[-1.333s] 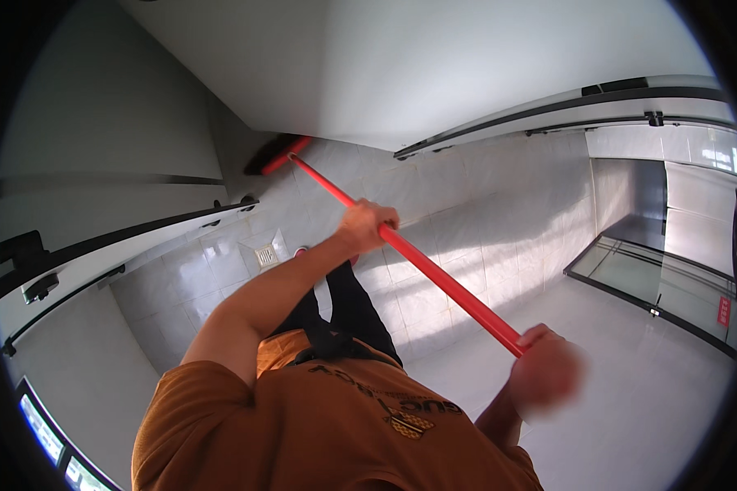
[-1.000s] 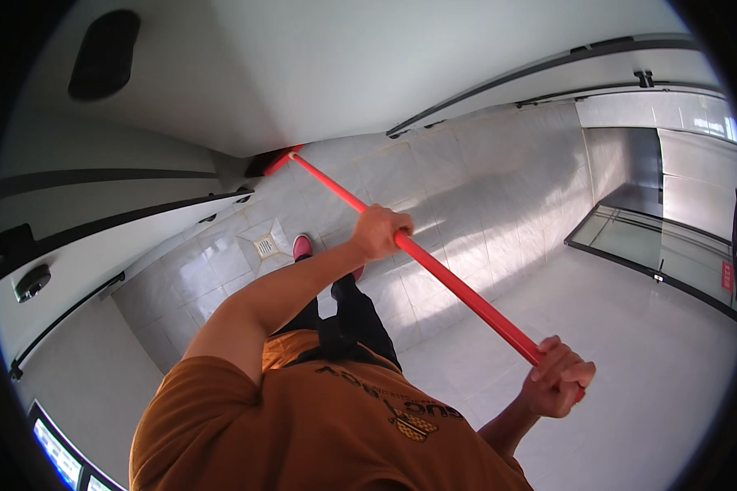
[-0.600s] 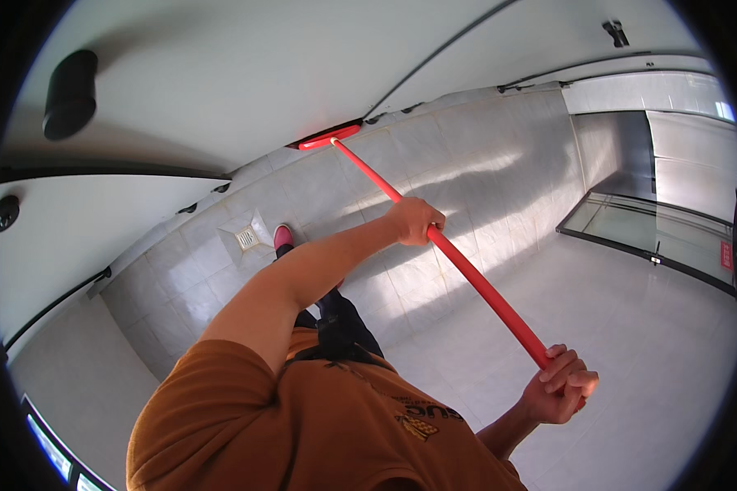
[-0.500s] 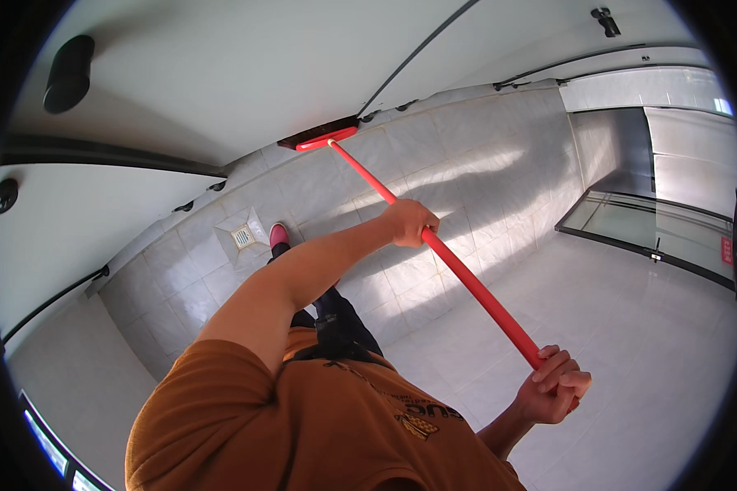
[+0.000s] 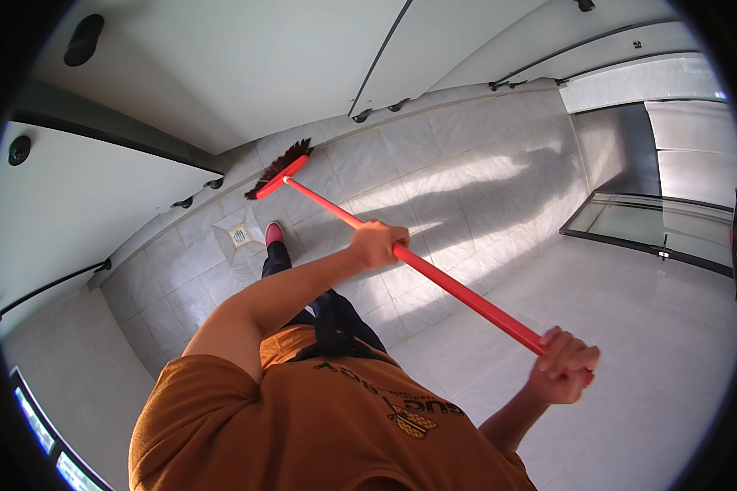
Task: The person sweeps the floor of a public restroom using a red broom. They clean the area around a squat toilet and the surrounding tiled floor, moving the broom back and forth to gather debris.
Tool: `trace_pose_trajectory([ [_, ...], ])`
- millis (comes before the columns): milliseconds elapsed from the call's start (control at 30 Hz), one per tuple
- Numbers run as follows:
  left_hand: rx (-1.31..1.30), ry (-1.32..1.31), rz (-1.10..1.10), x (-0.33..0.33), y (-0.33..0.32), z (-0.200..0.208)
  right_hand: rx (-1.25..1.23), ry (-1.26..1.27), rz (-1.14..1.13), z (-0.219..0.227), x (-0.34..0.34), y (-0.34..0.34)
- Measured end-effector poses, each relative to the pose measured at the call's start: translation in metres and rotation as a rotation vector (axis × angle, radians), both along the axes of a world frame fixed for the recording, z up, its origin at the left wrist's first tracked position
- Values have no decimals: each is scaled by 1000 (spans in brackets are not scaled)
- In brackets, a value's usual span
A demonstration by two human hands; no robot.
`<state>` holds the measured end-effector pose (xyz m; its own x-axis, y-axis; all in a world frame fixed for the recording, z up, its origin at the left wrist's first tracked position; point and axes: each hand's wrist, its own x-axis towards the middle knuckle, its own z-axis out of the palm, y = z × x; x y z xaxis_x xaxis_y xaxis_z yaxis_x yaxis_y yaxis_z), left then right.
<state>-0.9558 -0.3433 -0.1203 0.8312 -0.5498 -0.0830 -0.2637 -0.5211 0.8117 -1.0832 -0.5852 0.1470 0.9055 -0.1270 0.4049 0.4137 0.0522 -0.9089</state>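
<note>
The left hand (image 5: pixel 378 244) wraps its grip partway along the red broom handle (image 5: pixel 467 296), and the right hand (image 5: pixel 563 367) holds the upper end, spread well apart probably for leverage. The broom head (image 5: pixel 282 177) is at the tiled floor (image 5: pixel 434 139), dark bristles (image 5: pixel 293 154) toward the white partitions (image 5: pixel 221 74), presumably for reach

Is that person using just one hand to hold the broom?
No, the left hand grips the red broom handle partway along, and the right hand grips it near its end.
</note>
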Motion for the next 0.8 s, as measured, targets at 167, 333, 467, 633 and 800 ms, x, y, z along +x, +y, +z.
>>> trace_pose_trajectory([
  [167, -165, -108, -22, 0, -66, 59, -49, -215, 289, 77, 4, -38],
  [333, -277, -137, 56, 46, -97, 49, -330, -287, 131, 87, 31, -16],
  [467, -291, -239, 288, 44, -54, 11, -304, -193, 301, 49, 69, -10],
  [633, -129, -102, 362, -1, -4, 23, -38, -28, 425, 40, 82, 0],
  [800, -285, -224, 360, 1, -22, 71, -100, -253, 498, 105, 71, 9],
])
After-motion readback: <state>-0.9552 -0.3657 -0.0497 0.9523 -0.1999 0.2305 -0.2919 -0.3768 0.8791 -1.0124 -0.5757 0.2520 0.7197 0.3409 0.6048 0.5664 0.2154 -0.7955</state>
